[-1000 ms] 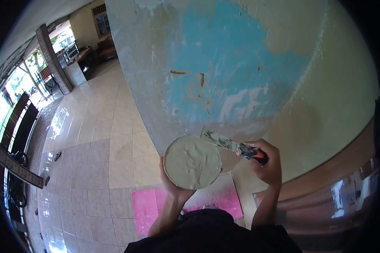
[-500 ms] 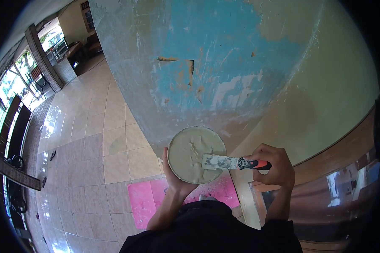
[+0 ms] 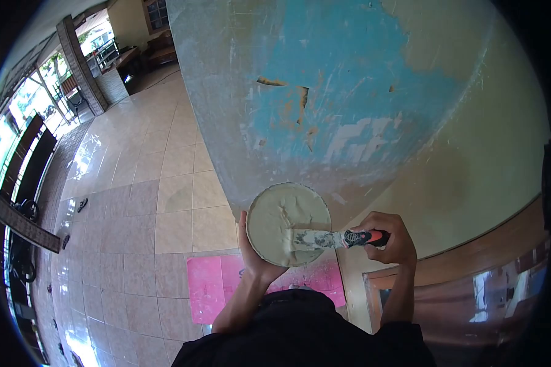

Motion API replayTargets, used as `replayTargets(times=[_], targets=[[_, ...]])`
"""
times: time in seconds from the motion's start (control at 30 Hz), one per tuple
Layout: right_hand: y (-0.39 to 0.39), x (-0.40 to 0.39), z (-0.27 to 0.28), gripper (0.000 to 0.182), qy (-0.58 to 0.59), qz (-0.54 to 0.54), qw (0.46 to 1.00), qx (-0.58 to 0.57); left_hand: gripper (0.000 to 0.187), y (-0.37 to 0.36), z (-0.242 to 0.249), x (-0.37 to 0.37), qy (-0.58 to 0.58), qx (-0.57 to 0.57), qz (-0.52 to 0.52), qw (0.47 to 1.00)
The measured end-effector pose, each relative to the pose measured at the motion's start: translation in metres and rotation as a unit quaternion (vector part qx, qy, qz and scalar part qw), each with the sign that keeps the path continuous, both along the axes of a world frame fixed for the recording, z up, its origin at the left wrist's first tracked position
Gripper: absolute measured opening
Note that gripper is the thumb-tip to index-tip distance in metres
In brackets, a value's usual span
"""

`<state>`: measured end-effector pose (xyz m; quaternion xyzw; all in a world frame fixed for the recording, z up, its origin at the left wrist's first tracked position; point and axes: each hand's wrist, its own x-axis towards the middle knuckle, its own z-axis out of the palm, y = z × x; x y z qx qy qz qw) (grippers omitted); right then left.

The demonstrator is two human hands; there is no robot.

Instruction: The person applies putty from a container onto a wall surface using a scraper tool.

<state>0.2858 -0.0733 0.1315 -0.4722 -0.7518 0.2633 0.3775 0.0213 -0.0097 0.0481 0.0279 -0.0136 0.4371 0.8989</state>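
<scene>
My left hand [image 3: 255, 260] holds a round tub [image 3: 266, 202] from its left side and underneath, thumb along the rim. Pale greenish-grey paste [image 3: 275, 223] fills the tub. My right hand [image 3: 393, 237] is wrapped round the red and black handle of a putty knife [image 3: 315, 239]. The knife's smeared blade lies in the paste, right of the tub's middle, with some paste heaped at its edge. Beyond the tub stands a wall [image 3: 337, 73] with blue, grey and greenish patches, cracks and whitish smears.
A pink mat [image 3: 208, 290] lies on the tiled floor [image 3: 128, 226] below my hands. At the lower right is a brown, glossy surface with a wooden frame [image 3: 447, 260]. A pillar [image 3: 81, 64], dark railings and a bench are at the far left.
The blade has moved slightly left through the paste, pushing up a small ridge. My right hand has shifted a little left with it. The view has turned, so the wall appears farther right.
</scene>
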Motion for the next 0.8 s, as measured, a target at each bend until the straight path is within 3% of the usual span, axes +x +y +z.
replayTargets(times=[0.27,0.33,0.43,0.67,0.8], targets=[[0.004,-0.001,-0.018,0.036,0.083,-0.032,0.994,-0.066,0.072,0.003,-0.008,-0.002,0.010,-0.028,0.033,0.999],[0.005,-0.003,-0.026,0.036,0.242,-0.041,0.958,-0.147,0.073,0.004,-0.010,-0.002,-0.019,-0.003,0.025,0.999],[0.009,-0.005,-0.032,0.033,0.292,-0.025,0.938,-0.183,0.073,0.002,-0.003,-0.003,-0.040,-0.007,0.013,0.999],[0.015,-0.017,-0.010,0.026,0.208,0.002,0.968,-0.141,0.074,0.000,0.002,-0.002,0.026,-0.015,0.041,0.999],[0.036,-0.023,-0.005,0.023,0.275,-0.001,0.955,-0.108,0.076,0.000,0.006,0.000,0.051,0.003,0.058,0.997]])
